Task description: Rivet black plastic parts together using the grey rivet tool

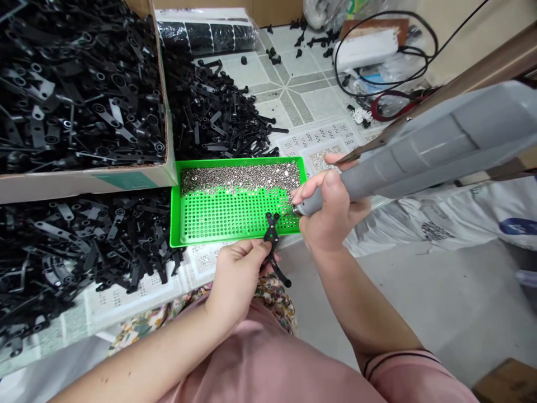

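My left hand (241, 268) pinches a black jointed plastic part (272, 238) with crossed arms, held at the front rim of a green perforated tray (218, 215). Small silver screws (239, 178) are heaped along the tray's far side, with a few scattered to the right. In my right hand (331, 212) is a grey powered screwdriver (377, 173), my fingers wrapped round its body. Its metal tip points left, over the tray's right end and apart from the black part. The screwdriver's back end reaches toward the upper right.
A cardboard box (169, 134) full of black parts stands at the left. Loose black parts (222, 106) lie piled behind the tray, and more black pieces (121, 240) lie in front of the box. A black cable (432, 33) loops at the back right.
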Tool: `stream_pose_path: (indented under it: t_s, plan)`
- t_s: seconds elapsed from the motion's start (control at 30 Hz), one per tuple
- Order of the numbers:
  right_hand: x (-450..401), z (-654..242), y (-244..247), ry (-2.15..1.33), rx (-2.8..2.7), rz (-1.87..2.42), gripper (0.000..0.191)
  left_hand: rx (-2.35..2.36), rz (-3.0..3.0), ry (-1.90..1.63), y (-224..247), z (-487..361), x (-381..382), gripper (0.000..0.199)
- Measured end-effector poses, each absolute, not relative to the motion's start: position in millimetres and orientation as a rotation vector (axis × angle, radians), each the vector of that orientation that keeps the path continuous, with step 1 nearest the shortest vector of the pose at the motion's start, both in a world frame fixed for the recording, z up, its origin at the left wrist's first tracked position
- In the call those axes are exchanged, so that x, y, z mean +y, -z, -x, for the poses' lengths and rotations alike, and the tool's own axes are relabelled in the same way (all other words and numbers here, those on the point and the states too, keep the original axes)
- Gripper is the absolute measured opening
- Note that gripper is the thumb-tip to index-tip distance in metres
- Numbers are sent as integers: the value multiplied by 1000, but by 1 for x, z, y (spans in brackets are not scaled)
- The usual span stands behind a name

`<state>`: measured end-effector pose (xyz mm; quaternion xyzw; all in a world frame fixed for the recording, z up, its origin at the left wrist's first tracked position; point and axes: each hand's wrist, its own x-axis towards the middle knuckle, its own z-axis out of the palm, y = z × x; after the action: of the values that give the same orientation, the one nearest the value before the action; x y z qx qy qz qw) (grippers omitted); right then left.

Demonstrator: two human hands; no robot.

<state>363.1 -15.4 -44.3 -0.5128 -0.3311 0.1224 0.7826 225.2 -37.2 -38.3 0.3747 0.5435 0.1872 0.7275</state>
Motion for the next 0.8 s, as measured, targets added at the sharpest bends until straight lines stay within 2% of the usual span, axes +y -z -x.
stream_pose_path:
  t_s: [0.1, 0.33, 0.8]
  plan:
    - [-17, -365, 34, -282, -670, 1050, 12, 1196, -836, -415, 40, -225, -37, 24]
    - [-29, -361, 5, -505, -737, 854, 25, 1195, -830, -412, 42, -225, -36, 25]
    - [-31, -351, 3, -676, -798, 808, 18, 1200, -888, -406, 42, -223, -37, 29]
